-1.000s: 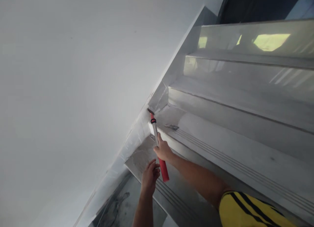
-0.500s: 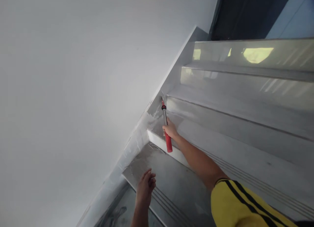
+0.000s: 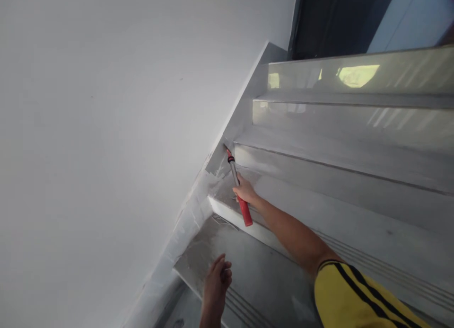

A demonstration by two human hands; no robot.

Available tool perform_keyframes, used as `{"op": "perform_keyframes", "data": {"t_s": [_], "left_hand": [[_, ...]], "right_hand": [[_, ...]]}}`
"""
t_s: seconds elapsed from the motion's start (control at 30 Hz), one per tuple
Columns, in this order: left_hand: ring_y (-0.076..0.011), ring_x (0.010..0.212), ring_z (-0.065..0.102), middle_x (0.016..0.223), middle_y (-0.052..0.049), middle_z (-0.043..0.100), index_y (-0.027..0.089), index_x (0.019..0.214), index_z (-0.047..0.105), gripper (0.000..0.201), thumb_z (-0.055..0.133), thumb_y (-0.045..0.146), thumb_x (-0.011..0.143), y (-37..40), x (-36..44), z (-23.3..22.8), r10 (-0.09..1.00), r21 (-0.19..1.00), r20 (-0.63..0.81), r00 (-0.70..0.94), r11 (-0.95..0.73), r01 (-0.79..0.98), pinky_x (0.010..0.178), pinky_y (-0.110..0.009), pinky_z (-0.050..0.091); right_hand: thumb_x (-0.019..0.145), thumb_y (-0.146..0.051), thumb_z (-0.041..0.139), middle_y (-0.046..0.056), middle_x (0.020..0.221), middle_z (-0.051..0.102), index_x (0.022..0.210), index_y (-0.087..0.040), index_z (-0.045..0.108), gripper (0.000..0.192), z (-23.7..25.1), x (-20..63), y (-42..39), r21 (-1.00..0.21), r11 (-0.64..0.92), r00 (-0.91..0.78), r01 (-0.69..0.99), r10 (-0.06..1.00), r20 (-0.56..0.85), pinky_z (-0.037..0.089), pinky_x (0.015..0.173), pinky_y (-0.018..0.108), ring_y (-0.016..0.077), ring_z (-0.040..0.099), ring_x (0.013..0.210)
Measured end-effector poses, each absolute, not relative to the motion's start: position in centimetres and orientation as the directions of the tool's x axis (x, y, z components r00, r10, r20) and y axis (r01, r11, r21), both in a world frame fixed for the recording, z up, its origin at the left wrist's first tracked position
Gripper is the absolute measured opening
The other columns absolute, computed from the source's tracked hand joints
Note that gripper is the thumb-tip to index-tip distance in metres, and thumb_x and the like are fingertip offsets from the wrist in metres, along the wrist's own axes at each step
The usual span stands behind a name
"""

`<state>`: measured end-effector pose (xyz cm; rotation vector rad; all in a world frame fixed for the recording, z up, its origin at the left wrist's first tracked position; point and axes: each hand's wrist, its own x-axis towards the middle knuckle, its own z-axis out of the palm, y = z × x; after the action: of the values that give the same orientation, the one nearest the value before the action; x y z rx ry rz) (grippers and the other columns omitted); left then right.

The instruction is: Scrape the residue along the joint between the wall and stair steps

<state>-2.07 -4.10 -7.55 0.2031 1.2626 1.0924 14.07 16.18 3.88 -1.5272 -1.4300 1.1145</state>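
Scraper [image 3: 237, 183] in my right hand [image 3: 244, 191]: from the head view, the only one I have, my fingers are wrapped shut round its shaft where the metal meets the red grip, and the red end sticks out below my palm toward the lower step [image 3: 248, 266]. The blade end sits up at the corner where the skirting [image 3: 244, 115] along the wall [image 3: 106, 129] meets the riser [image 3: 319, 172], touching or very nearly touching the surface there; the tip is too small for me to tell which. My left hand [image 3: 217, 283] is low in the picture over the lower step, fingers loosely curled and holding nothing, and I cannot tell whether it rests on the tread. A pale film or plaster smear [image 3: 191, 219] covers the skirting just below the blade and runs on down the slope. To do this stroke well, I judge I should keep the blade flat to the skirting and at a shallow angle, so it lifts the residue without digging into the glossy tile. My grip is near the middle of the tool, which gives control at the tip; short, firm pushes along the joint would suit better than long sweeps. I would steady myself with my free hand, since I am reaching up and across the steps. The risk I see is the blade slipping into the wall paint, so pressure should go toward the tile.
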Motion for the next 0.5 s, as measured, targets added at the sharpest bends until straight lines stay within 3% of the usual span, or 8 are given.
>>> {"op": "perform_keyframes", "data": {"t_s": [0.27,0.5], "left_hand": [[-0.0069,0.049,0.052,0.069,-0.003,0.060,0.013,0.108,0.055,0.027,0.055,0.019,0.082,-4.0,-1.7,-7.2,0.731,0.644,-0.676,-0.096,0.522,-0.560,0.046,-0.016,0.040],[-0.0068,0.049,0.051,0.070,-0.004,0.060,0.012,0.107,0.055,0.027,0.055,0.020,0.082,-3.9,-1.4,-7.5,0.754,0.659,-0.653,-0.073,0.518,-0.545,0.046,-0.016,0.039]], "right_hand": [[0.074,-0.010,0.049,-0.008,0.054,0.048,0.146,-0.022,0.019,0.079,2.9,13.3,16.0,-0.940,-0.062,-0.001,0.335,0.998,-0.066,0.043,0.038,0.018,0.0091,0.048,0.035],[0.073,-0.008,0.050,-0.009,0.053,0.046,0.138,-0.020,0.031,0.069,3.7,12.4,15.8,-0.951,-0.128,0.056,0.281,0.992,-0.117,0.045,0.043,0.016,0.0068,0.047,0.039]]}}
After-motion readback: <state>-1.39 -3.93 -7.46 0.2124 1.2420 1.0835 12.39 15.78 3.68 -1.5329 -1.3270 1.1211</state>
